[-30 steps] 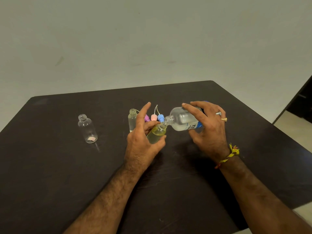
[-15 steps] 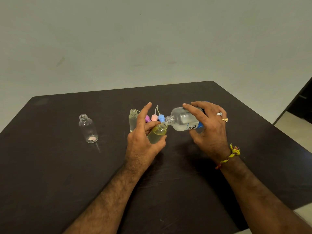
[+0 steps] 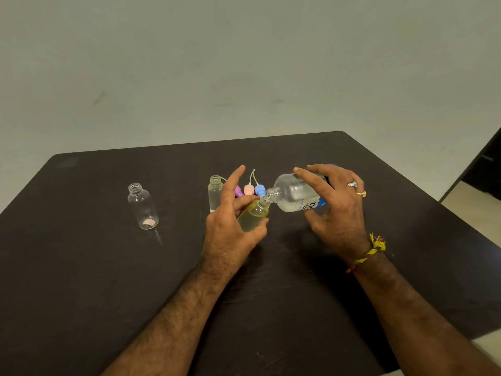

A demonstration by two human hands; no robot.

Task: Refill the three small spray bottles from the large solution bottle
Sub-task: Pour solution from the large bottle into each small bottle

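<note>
My right hand [image 3: 340,210] grips the large clear solution bottle [image 3: 294,195], tipped on its side with its open mouth against the neck of a small bottle [image 3: 253,214]. My left hand [image 3: 233,226] holds that small bottle tilted; it holds yellowish liquid. A second small bottle [image 3: 215,192] stands uncapped just behind my left hand. A third small bottle [image 3: 143,206], clear and uncapped, stands alone at the left. Three spray caps, purple [image 3: 238,190], pink [image 3: 248,189] and blue [image 3: 259,190], lie behind the hands with their tubes pointing up.
Everything sits on a dark table [image 3: 81,280] whose far edge meets a pale wall. A lighter floor [image 3: 479,213] shows past the table's right edge.
Almost nothing differs. Both hands keep the same hold, with the large bottle tipped at the small bottle's neck.
</note>
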